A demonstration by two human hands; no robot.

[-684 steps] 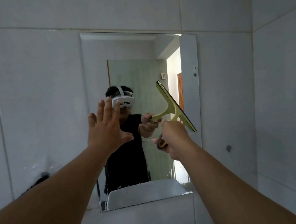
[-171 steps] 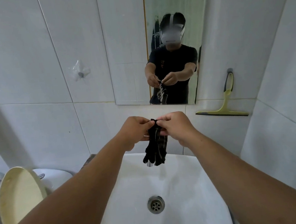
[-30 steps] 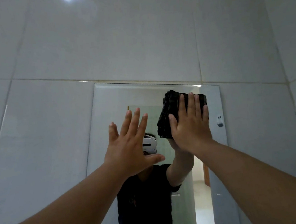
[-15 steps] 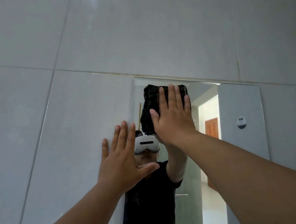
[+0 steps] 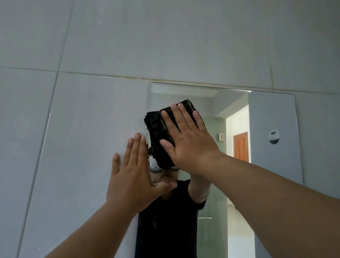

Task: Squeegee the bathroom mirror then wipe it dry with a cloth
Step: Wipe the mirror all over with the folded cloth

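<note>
- At the mirror's (image 5: pixel 228 144) upper left, your right hand (image 5: pixel 189 141) lies flat, fingers spread and straight, palm pinning the folded dark cloth (image 5: pixel 157 134) to the glass. That is a press, not a pinch.
- Cloth sits just below the top edge, near the left edge; part of the wad sticks out left of your fingers.
- Keep the palm load even so the whole pad wipes, not just the fingertip line.
- Left hand (image 5: pixel 136 173) is open, fingers together, by the mirror's left edge against the tiled wall (image 5: pixel 81 127). Cannot tell if it touches glass; keep it on tile to avoid prints.
- Likely early in the drying step: most of the glass lies below and to the right.
- Work overlapping passes from top down, out to the right edge.
- Refold to a dry face if streaks show.
</note>
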